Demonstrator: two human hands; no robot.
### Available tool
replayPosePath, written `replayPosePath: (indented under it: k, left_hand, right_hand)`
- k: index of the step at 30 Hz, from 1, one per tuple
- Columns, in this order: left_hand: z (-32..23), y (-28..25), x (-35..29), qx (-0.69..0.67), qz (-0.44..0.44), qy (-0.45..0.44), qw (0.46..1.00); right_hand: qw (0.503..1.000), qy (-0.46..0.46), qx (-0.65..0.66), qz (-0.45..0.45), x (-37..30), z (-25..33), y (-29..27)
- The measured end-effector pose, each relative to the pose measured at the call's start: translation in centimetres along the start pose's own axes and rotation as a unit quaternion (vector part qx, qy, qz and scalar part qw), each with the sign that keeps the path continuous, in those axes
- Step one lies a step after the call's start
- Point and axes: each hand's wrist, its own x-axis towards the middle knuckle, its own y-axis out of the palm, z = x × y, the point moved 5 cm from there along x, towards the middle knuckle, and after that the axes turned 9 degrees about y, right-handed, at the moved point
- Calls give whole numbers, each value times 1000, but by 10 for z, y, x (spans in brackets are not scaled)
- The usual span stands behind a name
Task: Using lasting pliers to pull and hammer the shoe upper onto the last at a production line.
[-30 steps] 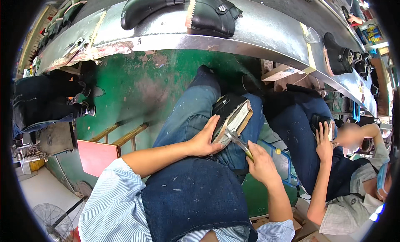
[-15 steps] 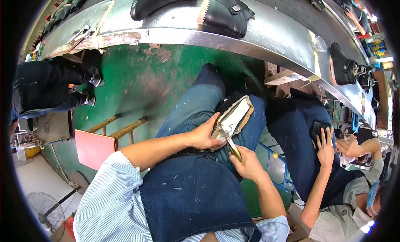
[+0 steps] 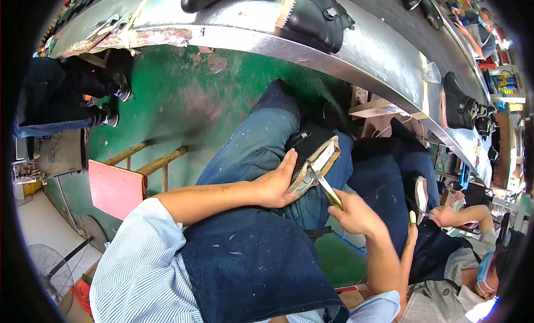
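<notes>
A black boot point(image 3: 300, 146) lies sole side up across my lap. Its pale underside point(image 3: 327, 156) faces me, edged by a toothed, light-coloured rim. My left hand point(image 3: 273, 186) grips the boot's near left side, fingers laid along the upper and thumb by the underside. My right hand point(image 3: 356, 211) is closed around the yellowish handle of a slim metal hand tool point(image 3: 327, 188). The tool's silver tip touches the boot's underside near my left thumb; the shape of the tip is too small to make out.
A metal-topped bench point(image 3: 239, 42) curves across ahead, carrying several black boots, one point(image 3: 317, 22) near its edge. A pink-topped stool point(image 3: 118, 186) stands left. At right a co-worker point(image 3: 445, 262) sits close by, working on a boot. A fan point(image 3: 50, 273) is at lower left.
The boot has tilted, showing more of its black upper. My right hand and the tool have moved slightly right. The co-worker's boot has been turned underside out.
</notes>
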Motion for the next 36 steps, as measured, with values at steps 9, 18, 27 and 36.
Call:
replayPosePath:
  k: [9, 18, 27, 36]
  left_hand:
    - [5, 0, -14, -35, 5, 38, 999]
    - [27, 1, 25, -536, -247, -213, 778]
    - [11, -1, 29, -47, -296, -77, 951]
    - [-11, -1, 24, 128, -216, 111, 962]
  right_hand:
    - [991, -32, -127, 7, 9, 28, -18]
    - [956, -147, 62, -248, 32, 2, 59]
    - [956, 50, 286, -41, 3, -23, 71]
    - [919, -88, 21, -383, 37, -37, 50]
